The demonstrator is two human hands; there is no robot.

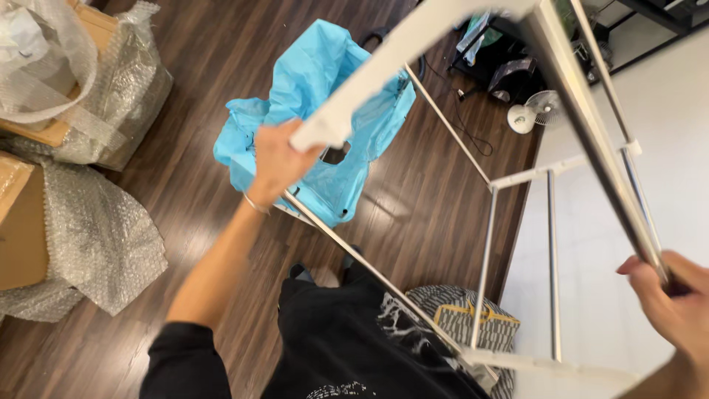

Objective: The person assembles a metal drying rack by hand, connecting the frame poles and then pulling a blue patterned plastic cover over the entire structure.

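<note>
Dark wood floor (185,148) across most of the view, white wall (665,133) along the right. White metal rack frame (550,171), tall and open, tilted across the middle and right, with thin silver rods running between flat white bars; lifted at the top end, lower end near the legs in black trousers (347,332). Heaps of bubble wrap (88,244) over brown cardboard pieces (22,236) at the left edge. Bright blue plastic bag (325,111) crumpled on the floor behind the frame's near corner. Striped cushion or bag (473,318) low down, behind the frame's bottom rods. Small white fan (533,112) by the wall, beside a dark tangle of cables and boxes. Left hand (275,164) closed around the end of the frame's wide white top bar, thin bracelet at the wrist. Right hand (676,307) at the lower right, curled around the frame's grey side rail, fingers wrapped, thumb tip showing.
</note>
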